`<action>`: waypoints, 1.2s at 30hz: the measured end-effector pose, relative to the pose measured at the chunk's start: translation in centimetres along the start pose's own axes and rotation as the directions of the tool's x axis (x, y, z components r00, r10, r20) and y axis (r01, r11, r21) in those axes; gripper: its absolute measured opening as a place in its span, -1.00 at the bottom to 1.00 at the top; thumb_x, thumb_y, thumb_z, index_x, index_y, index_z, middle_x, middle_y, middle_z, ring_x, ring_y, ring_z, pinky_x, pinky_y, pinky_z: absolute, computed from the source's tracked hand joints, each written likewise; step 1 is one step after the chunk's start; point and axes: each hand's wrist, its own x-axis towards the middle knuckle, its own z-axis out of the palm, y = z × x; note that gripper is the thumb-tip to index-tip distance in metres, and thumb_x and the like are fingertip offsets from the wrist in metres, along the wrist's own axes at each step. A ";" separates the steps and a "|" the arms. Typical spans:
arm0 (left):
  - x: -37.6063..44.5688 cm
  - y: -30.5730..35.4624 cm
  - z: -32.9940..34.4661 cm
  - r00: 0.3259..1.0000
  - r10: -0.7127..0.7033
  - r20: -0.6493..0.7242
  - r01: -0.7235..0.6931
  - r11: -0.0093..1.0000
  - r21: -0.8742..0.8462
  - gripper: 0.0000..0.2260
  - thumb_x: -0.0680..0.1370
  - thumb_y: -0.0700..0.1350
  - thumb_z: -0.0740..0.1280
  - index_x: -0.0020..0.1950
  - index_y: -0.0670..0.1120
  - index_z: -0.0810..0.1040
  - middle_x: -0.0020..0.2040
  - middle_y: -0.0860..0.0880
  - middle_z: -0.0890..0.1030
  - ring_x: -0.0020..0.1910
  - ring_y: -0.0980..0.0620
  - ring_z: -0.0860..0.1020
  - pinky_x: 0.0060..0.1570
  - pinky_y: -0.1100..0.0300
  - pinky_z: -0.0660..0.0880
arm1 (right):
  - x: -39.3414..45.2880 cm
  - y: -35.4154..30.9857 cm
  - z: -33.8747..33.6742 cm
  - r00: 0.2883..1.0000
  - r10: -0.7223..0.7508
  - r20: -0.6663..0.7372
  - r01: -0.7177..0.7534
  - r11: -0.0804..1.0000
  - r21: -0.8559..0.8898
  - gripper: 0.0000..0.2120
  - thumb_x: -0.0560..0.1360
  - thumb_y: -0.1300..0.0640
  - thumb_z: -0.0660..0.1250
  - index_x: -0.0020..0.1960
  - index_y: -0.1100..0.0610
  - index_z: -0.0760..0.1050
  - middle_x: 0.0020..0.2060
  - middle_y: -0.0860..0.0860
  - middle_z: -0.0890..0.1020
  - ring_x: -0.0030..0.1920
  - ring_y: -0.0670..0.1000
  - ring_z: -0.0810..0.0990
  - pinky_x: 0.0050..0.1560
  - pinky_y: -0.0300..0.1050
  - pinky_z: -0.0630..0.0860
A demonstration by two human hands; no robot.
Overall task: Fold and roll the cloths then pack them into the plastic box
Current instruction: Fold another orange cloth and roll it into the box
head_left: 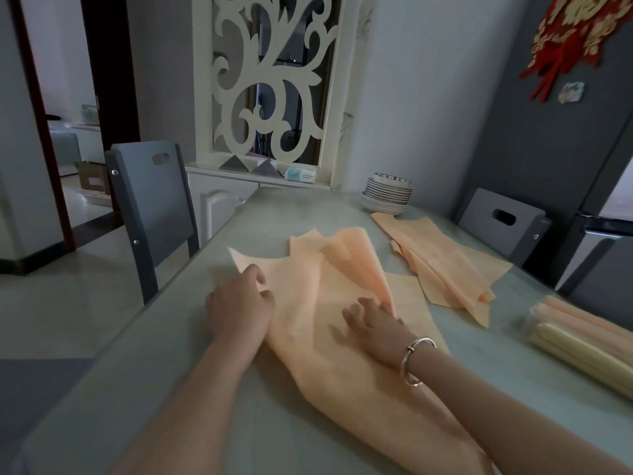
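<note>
Dim room: pale table [281, 214]; grey chairs left [150, 204] and right [503, 224]; white fretwork screen [270, 77] far; doorway [68, 108] left.

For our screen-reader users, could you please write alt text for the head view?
Two hands work a peach cloth on a table: the left hand pinches its edge, the right hand presses it flat. Another cloth lies beyond; rolled cloths sit right.

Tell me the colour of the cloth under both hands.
Pale peach-orange cloth, plain with no pattern, seen in the head view.
</note>
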 end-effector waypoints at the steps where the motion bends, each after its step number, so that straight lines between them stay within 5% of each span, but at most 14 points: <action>1: 0.1 -0.3 -0.2 1.000 -0.003 0.024 0.000 0.987 0.162 -0.85 0.51 -0.12 0.20 0.01 0.03 0.52 -0.15 -0.01 0.61 0.02 -0.10 0.51 0.06 0.07 0.32 | 0.6 0.7 0.4 1.000 0.010 -0.003 -0.010 0.997 -0.073 -0.51 0.60 -0.17 -0.04 0.41 0.09 0.17 0.46 0.02 0.19 0.50 0.02 0.03 0.41 0.10 0.04; 7: 0.7 -1.0 -2.9 0.980 -0.130 0.152 0.034 0.858 0.512 -0.72 0.48 -0.18 0.20 0.11 0.06 0.56 0.12 -0.04 0.53 0.23 -0.11 0.35 0.19 0.04 0.21 | 5.7 3.3 -0.8 0.998 0.007 0.066 0.014 0.951 -0.309 -0.43 0.59 -0.22 -0.13 0.52 0.03 -0.02 0.54 -0.07 -0.06 0.53 -0.02 -0.14 0.46 0.13 -0.06; 10: 0.4 -0.9 -2.7 0.985 0.000 0.172 -0.095 0.833 0.545 -0.60 0.44 -0.22 0.19 0.23 0.09 0.45 0.34 -0.07 0.24 0.29 -0.16 0.19 0.31 -0.02 0.13 | 7.9 2.6 -2.1 0.999 0.034 0.000 -0.027 0.798 -0.601 -0.41 0.57 -0.26 -0.19 0.54 -0.05 -0.11 0.54 -0.06 -0.11 0.52 0.06 -0.20 0.45 0.21 -0.18; 13: 0.8 -0.7 -1.1 0.960 0.218 0.178 -0.268 0.901 0.343 -0.52 0.46 -0.25 0.20 0.32 0.11 0.35 0.53 0.01 -0.04 0.46 -0.15 0.01 0.45 -0.06 0.00 | 8.6 0.2 -2.3 0.992 0.045 -0.121 -0.124 0.606 -0.786 -0.35 0.58 -0.24 -0.09 0.54 0.04 -0.18 0.53 0.11 0.00 0.50 0.20 0.01 0.41 0.32 -0.12; 16: 0.7 -0.8 0.6 0.869 0.318 0.378 -0.428 0.866 0.256 -0.58 0.62 -0.01 0.08 0.49 0.15 0.16 0.56 0.09 -0.11 0.53 -0.05 -0.10 0.48 -0.11 -0.09 | 7.9 -1.1 -1.1 0.988 0.107 -0.112 -0.155 0.682 -0.715 -0.36 0.56 -0.12 0.08 0.52 0.11 -0.07 0.38 0.10 0.35 0.35 0.18 0.32 0.32 0.25 0.16; 19: 0.4 -0.8 1.0 0.807 0.154 0.571 -0.409 0.842 0.351 -0.55 0.63 0.15 -0.07 0.53 0.13 0.07 0.56 0.08 0.02 0.52 -0.03 0.03 0.46 -0.12 -0.07 | 6.7 -0.6 -0.3 0.986 0.152 -0.064 -0.160 0.790 -0.592 -0.47 0.56 -0.13 0.02 0.44 0.12 0.11 0.29 0.07 0.45 0.32 0.16 0.35 0.27 0.18 0.25; 22: -0.3 0.5 -0.2 0.855 0.117 0.505 -0.404 0.760 0.509 -0.57 0.62 0.17 -0.03 0.39 0.06 0.36 0.40 0.01 0.33 0.37 -0.09 0.29 0.39 -0.12 0.04 | 6.4 0.4 0.0 0.997 0.071 0.011 -0.061 0.918 -0.392 -0.44 0.54 -0.22 -0.01 0.39 0.11 0.20 0.40 0.10 0.31 0.42 0.14 0.25 0.33 0.14 0.22; 26: -1.1 1.6 -1.2 0.934 0.124 0.335 -0.306 0.762 0.571 -0.71 0.59 0.11 0.09 0.10 0.02 0.53 0.14 0.01 0.52 0.17 -0.06 0.43 0.21 0.00 0.18 | 5.3 1.4 0.5 0.990 -0.127 0.061 0.139 0.952 -0.272 -0.40 0.58 -0.22 -0.05 0.50 0.09 0.02 0.53 -0.03 0.04 0.53 -0.03 -0.07 0.47 0.05 -0.06; 31: -1.1 -0.3 0.4 0.926 0.145 0.350 -0.301 0.841 0.450 -0.64 0.58 0.17 0.10 0.27 0.05 0.44 0.29 -0.01 0.36 0.30 -0.12 0.28 0.35 -0.10 0.14 | 2.6 1.8 -0.3 0.983 -0.181 0.030 0.183 0.969 -0.165 -0.25 0.46 -0.39 -0.08 0.49 0.05 0.08 0.49 0.02 0.19 0.49 0.01 0.12 0.47 0.06 0.09; 36: -0.4 -1.3 1.8 0.859 0.134 0.493 -0.328 0.885 0.331 -0.50 0.61 0.22 -0.06 0.52 0.09 0.11 0.55 0.05 0.05 0.52 -0.06 0.04 0.44 -0.14 0.00 | -3.1 3.2 -3.1 0.943 -0.270 0.196 0.289 0.954 -0.074 -0.23 0.43 -0.29 0.27 0.50 -0.02 0.08 0.47 -0.13 0.19 0.43 -0.14 0.20 0.35 -0.32 0.11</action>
